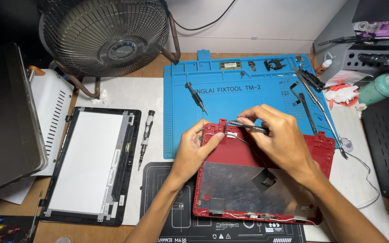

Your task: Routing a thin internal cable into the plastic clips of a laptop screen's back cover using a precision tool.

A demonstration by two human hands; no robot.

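Both hands [239,139] on red laptop lid [248,180], right with screwdriver [248,128]

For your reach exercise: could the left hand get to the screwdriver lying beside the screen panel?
Probably yes: the left hand only rests on the red cover, and nothing stands between it and the screwdriver.

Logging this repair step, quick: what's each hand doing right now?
Left hand: fingers on the top edge of the red laptop lid, gripping nothing that shows.
Right hand: closed on a dark metal screwdriver, held flat over the lid.
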